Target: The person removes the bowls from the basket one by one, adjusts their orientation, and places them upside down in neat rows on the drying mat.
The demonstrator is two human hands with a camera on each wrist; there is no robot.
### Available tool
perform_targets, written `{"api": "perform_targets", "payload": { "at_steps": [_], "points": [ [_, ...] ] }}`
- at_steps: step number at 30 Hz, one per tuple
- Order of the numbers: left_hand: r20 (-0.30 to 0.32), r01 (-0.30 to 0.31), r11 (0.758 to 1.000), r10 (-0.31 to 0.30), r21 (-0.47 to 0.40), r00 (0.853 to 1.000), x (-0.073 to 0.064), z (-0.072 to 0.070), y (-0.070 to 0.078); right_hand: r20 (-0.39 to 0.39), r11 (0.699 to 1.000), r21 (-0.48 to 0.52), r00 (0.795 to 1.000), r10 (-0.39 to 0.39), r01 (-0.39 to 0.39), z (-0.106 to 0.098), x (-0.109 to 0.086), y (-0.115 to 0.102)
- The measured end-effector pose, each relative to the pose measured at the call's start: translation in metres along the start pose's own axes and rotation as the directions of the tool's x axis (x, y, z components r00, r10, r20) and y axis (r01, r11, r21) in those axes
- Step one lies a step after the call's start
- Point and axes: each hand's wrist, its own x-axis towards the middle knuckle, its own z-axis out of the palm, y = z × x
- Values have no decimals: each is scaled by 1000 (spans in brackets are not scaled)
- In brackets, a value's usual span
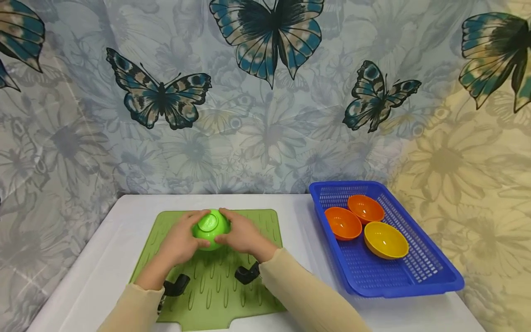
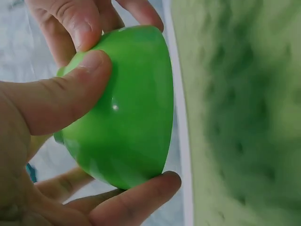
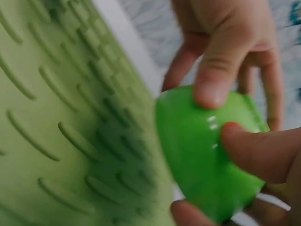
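Observation:
A bright green bowl [image 1: 211,233], turned upside down with its foot ring facing up, is held between both hands above the green mat [image 1: 215,288]. My left hand [image 1: 182,237] grips its left side, thumb on the near wall and fingers round the far side. On the opposite side my right hand [image 1: 242,232] grips it the same way. In the left wrist view the bowl [image 2: 131,103] has its rim apart from the mat, and a shadow falls below. The right wrist view shows both thumbs pressed on the bowl [image 3: 197,141].
To the right stands a blue plastic basket [image 1: 344,283] with two orange bowls, one nearer [image 1: 343,224] and one farther [image 1: 366,210], plus a yellow bowl [image 1: 386,240]. A white cloth [image 1: 99,272] covers the table. Behind hangs a butterfly-patterned curtain [image 1: 265,129].

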Motion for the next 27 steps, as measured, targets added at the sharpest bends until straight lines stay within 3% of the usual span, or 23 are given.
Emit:
{"api": "perform_targets", "payload": {
  "at_steps": [3, 7, 12, 18, 27],
  "points": [
    [-15, 5, 1000, -5, 20, 1000, 11, -12, -29, 10, 999, 48, 1000, 5, -5, 22, 33, -5],
    [0, 59, 997, -59, 42, 998, 22, -29, -62, 13, 994, 109, 1000, 11, -12, 53, 67, -12],
    [60, 139, 989, -142, 53, 988, 32, -39, -93, 2, 997, 75, 1000, 19, -19, 77, 93, -20],
    [85, 182, 982, -185, 41, 979, 39, -38, -112, -12, 999, -24, 1000, 26, -26, 89, 106, -26],
    [75, 185, 983, -185, 5, 980, 42, -38, -124, 14, 994, -104, 999, 48, -46, 93, 116, -33]
  ]
}}
